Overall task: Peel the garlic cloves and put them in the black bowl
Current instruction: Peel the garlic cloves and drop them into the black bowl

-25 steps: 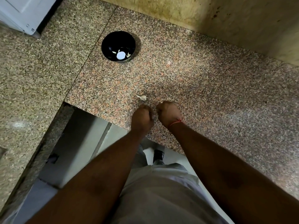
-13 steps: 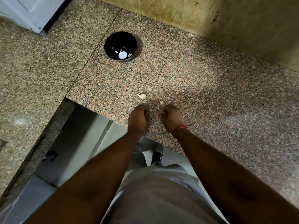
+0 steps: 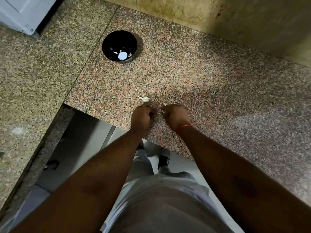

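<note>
Head view, looking down: your two hands hover close together over the near edge of a speckled granite counter (image 3: 202, 84). Your right hand (image 3: 176, 116), with a red thread (image 3: 184, 126) at the wrist, is curled and pinches a small pale garlic piece (image 3: 162, 111) at its fingertips. Your left hand (image 3: 143, 116) is curled too, but whether it holds anything cannot be told. One unpeeled garlic clove (image 3: 144, 98) lies on the counter just beyond your left hand. The black bowl (image 3: 119, 46) sits well apart, farther back and to the left, with a few pale cloves inside beside a bright glare spot. You seem to be mid-peel. Because your hands work right at the counter's edge, a slipped clove or skin could drop to the floor below; the loose clove could also be knocked away.
</note>
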